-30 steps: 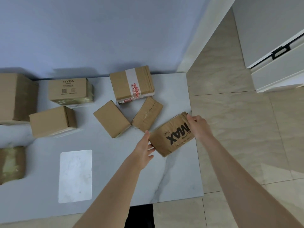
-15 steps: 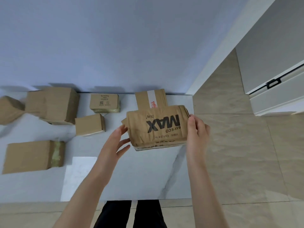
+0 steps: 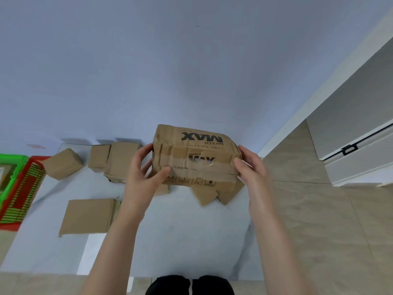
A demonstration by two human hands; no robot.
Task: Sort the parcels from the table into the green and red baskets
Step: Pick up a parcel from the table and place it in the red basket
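Overhead: crumpled brown paper-wrapped parcel printed "MAX" (image 3: 196, 155) held above white marble table (image 3: 182, 235), left hand (image 3: 142, 174) and right hand (image 3: 251, 167) clamping its ends. Red slatted basket (image 3: 20, 194) and green basket (image 3: 11, 165) sit off the table's left edge.

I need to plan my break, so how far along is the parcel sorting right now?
Done: nothing that shows. The green basket and red basket sit partly out of view at the left, so their contents can't be judged. In hand: the left hand and right hand hold the MAX parcel above the table. Left: several parcels lie there, including a flat parcel and a tilted box.
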